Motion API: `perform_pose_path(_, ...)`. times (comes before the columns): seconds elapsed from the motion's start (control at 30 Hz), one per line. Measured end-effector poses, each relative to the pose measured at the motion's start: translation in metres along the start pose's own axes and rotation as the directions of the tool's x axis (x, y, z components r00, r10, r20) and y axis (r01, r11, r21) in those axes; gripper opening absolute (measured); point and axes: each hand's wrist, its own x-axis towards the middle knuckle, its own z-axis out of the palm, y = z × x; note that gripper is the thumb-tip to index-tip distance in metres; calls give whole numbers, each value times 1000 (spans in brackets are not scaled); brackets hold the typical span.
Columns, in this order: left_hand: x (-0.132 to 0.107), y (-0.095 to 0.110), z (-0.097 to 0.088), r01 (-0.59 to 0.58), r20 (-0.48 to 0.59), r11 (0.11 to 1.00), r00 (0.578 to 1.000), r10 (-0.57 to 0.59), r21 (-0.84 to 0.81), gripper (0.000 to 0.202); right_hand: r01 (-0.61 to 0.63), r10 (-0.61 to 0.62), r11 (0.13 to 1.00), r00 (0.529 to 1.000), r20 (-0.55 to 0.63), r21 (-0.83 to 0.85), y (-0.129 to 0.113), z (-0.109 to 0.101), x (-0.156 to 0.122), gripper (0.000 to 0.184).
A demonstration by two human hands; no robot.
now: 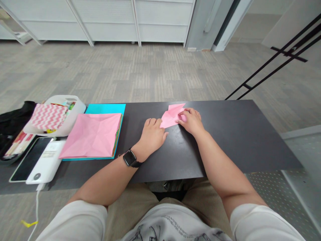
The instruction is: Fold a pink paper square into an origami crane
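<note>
A small folded pink paper point(171, 115) lies on the dark table point(238, 134) near its far edge. My left hand point(151, 135), with a black watch on the wrist, rests on the table with curled fingers pressing the paper's near left corner. My right hand point(191, 119) lies on the paper's right side, its fingertips pinching and pressing a fold there.
A stack of coloured sheets topped by a creased pink sheet point(92, 135) lies left of my hands, over a cyan sheet point(106, 108). Further left are a white tray point(77, 107) holding chevron-patterned paper, a phone point(30, 162), a white power bank point(47, 162) and a black bag point(12, 120).
</note>
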Motion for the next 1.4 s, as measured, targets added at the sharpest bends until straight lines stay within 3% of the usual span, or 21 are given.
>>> perform_pose_path(0.2,-3,1,-2,58,12,998,998,-58,38,35,-11,11,1000,1000,5,-25,1,-1,0,30)
perform_pose_path(0.37,-2,3,-12,85,-46,996,995,-84,16,35,10,-9,1000,1000,7,-28,0,-1,1,29)
perform_pose_path(0.47,-1,5,-11,-91,-53,993,995,87,-75,31,30,-30,999,999,26,-16,-2,-1,1,26)
perform_pose_path(0.53,-3,6,-3,-249,-31,958,969,247,-145,32,38,-38,999,999,38,-9,-4,-2,0,27)
perform_pose_path(0.6,-5,8,7,-341,8,925,938,347,-170,47,49,-49,999,998,47,-8,-7,-2,-1,28)
perform_pose_path(0.67,-7,9,16,-353,54,923,930,364,-154,66,63,-62,998,997,53,-7,-10,-3,-2,28)
perform_pose_path(0.77,-8,10,24,-298,86,947,947,309,-121,75,75,-74,997,996,57,-2,-13,-5,-5,31)
perform_pose_path(0.93,-5,8,23,-215,65,972,973,221,-93,70,87,-87,996,994,64,1,-17,-8,-8,33)
perform_pose_path(1.2,-3,4,23,48,-11,996,999,-49,-76,60,165,-164,986,981,101,-5,-25,-20,-15,38)
perform_pose_path(1.33,1,-3,25,92,-44,995,995,-94,-46,47,242,-272,957,942,198,161,-24,-28,-14,28)
perform_pose_path(1.4,4,-8,25,86,-40,995,995,-88,-48,38,202,-257,948,941,218,248,-18,-31,-10,25)
